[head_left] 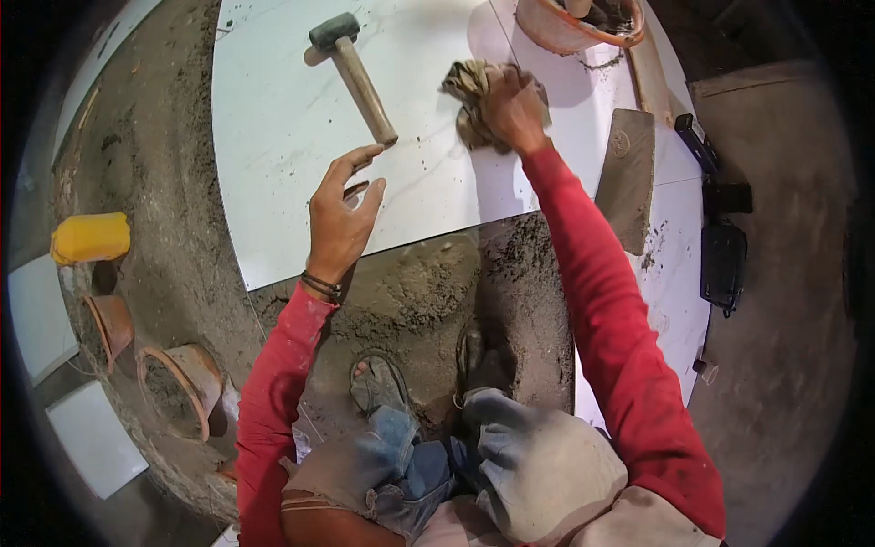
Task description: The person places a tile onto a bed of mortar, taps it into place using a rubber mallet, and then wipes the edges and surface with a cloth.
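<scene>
Right hand [512, 108] grip clenches a rag [469, 91] on the white tile [273, 137]; left hand [339, 219] open beside the mallet [354, 73].

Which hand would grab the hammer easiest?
Probably the left hand. It is open, with fingertips right beside the end of the hammer handle on the white tile. The right hand is busy, closed on a rag.

White floor tile [292, 155]: a broad bare stretch is left open on its left and near parts, below the rubber mallet [355, 75] lying across the far middle. The right side is crowded by a rag [472, 96], an orange bucket [570, 27] and a grey trowel board [627, 173]. The left edge is bounded by bare mortar [173, 237], with a yellow container [91, 237] and two clay-coloured pots [187, 383] well apart beyond it.
</scene>
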Demonstrator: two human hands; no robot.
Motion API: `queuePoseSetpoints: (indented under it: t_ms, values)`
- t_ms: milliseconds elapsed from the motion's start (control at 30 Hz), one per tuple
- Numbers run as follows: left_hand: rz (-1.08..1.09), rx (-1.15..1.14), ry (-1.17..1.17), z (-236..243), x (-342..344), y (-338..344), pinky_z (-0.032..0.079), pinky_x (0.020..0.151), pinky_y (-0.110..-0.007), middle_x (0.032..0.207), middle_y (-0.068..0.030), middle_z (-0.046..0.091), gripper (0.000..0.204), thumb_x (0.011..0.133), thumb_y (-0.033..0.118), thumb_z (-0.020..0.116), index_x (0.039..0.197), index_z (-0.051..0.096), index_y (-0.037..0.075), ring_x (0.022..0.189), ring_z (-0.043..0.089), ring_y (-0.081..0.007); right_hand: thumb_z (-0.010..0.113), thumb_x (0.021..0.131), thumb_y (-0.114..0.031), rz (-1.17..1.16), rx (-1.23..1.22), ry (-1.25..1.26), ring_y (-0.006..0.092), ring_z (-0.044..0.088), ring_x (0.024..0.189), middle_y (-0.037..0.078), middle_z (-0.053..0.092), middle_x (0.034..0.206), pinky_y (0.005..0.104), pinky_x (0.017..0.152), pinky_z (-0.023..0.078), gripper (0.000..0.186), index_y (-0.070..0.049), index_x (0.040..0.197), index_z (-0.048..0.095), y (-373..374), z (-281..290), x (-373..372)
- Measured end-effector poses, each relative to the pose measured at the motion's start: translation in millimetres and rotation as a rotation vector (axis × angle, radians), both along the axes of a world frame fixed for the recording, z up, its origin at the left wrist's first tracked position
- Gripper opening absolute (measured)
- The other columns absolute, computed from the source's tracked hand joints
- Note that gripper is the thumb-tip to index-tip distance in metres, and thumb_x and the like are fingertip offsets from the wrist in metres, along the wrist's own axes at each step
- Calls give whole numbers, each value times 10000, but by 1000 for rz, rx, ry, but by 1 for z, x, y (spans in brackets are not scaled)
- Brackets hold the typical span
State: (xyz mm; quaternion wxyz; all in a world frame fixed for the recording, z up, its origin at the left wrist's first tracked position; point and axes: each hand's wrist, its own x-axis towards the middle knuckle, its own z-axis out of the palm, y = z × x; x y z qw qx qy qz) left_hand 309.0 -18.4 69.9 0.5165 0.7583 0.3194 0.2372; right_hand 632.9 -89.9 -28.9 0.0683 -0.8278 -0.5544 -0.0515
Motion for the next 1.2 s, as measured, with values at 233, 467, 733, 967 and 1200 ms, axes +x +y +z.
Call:
queuePoseSetpoints:
  t_ms: [233, 467, 733, 967, 1200]
  values:
    - [-14, -257, 6, -8, -11, -15, 565, 865, -296, 1224, -88, 703, 352, 1011, 152, 638, 1344, 628, 38, 1084, 684, -160, 746, 827, -195, -111, -88, 164, 328, 653, 1134, 175, 698, 1180, 439, 919, 557, 443, -80, 1250, 681, -159, 58, -93]
    - [-56, -243, -150, 27, -3, -13, 550, 858, -301, 1191, -104, 715, 344, 1075, 258, 571, 1339, 624, 43, 1037, 708, -177, 700, 945, -160, -406, 212, 524, 245, 654, 1156, 185, 683, 1281, 359, 1010, 503, 478, 49, 1364, 604, -271, 285, -59]
    - [158, -94, -323, 68, -60, 18, 602, 838, -330, 1179, -150, 720, 427, 1119, 343, 443, 1378, 583, 34, 1004, 740, -215, 650, 974, -285, -118, 685, 547, 292, 657, 1094, 190, 679, 1182, 407, 928, 514, 440, 27, 1284, 624, -112, 261, -131]
    - [234, 646, -272, 57, -140, 61, 312, 1203, -475, 1505, -216, 443, 597, 971, 157, 633, 1473, 386, -48, 1395, 455, -330, 678, 929, -395, 145, 673, 996, 379, 665, 1004, 216, 672, 1057, 480, 848, 522, 458, -8, 1174, 650, 117, 123, -289]
    - [144, 549, 374, -30, -300, 92, 404, 1112, -447, 1471, -197, 527, 652, 970, 402, 688, 1477, 500, 37, 1333, 527, -357, 692, 891, -476, 402, 365, 1671, 411, 578, 1239, 218, 639, 1261, 516, 1008, 463, 576, -67, 1294, 638, 45, 186, -328]
